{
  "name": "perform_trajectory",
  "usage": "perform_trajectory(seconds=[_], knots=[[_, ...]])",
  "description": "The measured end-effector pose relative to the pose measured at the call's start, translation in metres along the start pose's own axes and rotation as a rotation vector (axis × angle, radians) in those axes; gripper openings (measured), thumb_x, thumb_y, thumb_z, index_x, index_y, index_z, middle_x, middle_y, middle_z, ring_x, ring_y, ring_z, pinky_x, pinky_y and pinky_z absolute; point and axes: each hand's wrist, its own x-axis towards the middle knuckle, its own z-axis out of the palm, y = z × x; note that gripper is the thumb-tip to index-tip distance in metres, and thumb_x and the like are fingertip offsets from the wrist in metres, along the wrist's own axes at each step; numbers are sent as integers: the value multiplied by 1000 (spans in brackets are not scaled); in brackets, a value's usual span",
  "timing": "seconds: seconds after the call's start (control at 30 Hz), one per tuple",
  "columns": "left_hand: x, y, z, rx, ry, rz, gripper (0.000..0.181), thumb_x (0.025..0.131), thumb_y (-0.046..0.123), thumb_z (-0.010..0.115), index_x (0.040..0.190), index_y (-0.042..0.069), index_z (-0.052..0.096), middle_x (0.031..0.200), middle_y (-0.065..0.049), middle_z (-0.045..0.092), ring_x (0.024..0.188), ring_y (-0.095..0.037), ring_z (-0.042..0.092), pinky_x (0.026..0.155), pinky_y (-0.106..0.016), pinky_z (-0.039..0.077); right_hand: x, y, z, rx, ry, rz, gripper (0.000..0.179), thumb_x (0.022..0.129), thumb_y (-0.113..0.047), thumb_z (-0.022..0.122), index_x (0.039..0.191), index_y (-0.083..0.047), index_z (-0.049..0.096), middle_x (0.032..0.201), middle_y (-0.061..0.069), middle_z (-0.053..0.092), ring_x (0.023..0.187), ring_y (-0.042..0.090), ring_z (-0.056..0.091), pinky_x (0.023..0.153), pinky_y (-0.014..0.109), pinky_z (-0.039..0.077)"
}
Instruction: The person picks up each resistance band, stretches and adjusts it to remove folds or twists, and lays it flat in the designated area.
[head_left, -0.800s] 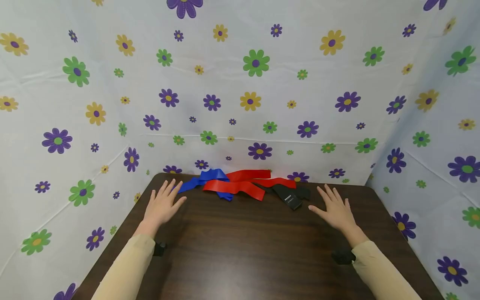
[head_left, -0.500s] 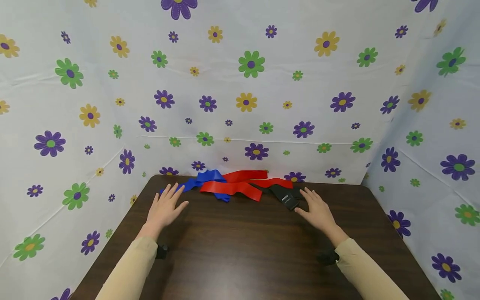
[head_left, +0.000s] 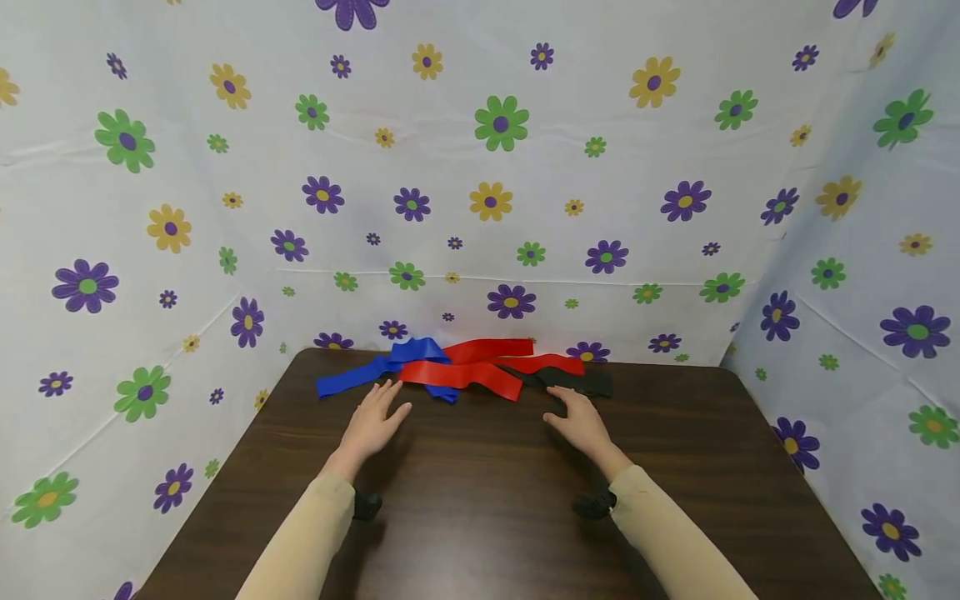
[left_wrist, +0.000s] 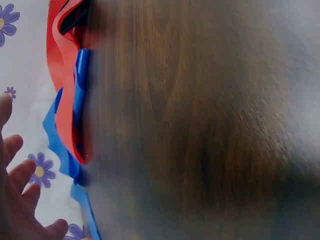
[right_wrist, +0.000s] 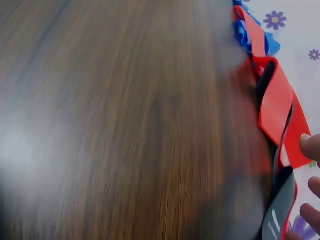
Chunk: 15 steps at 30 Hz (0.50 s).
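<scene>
- Both hands hang over the table (head_left: 465, 475), facing the pile of strips along its far edge; the work appears to be a reach for them.
- The left hand (head_left: 372, 423) has its fingers loosely spread and holds nothing; it is nearest the blue strip (head_left: 348, 379) and the left end of the red strip (head_left: 471, 377).
- The right hand (head_left: 582, 423) is likewise relaxed, fingers apart, with nothing in its hold; it is near the black strip (head_left: 597, 383). Whether its fingertips touch that strip cannot be told.
- To take hold well, each hand should probably come in low and pinch a free end between thumb and fingers. The layers overlap, so a slow lift with one hand while the other steadies the rest would likely keep them from dragging one another.
- The strips look thin and limp, so a grip near an end should let each one hang free.
- The pile's long axis runs roughly along the far edge.
- The blue strip's left end points toward the far left corner, angled a little nearer.
- The red strip's front layer has its right end aimed rightward and slightly toward the near edge; whether all the red is one piece is unclear.
- The black strip emerges from under the red and points toward the far right corner, stopping well short.
</scene>
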Motion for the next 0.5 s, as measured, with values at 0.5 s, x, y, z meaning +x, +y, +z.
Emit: perform_trajectory(seconds=[0.5], knots=[[42,9,5,-35,-85,-77,63,99,40,49,149,4,35,154,-22,27,142,-43,15,107,-67,17,21,-15,32,8,-75,49,47,85,-15,72,130,-5,60,137,17,53,127,36,47,105,53,35]])
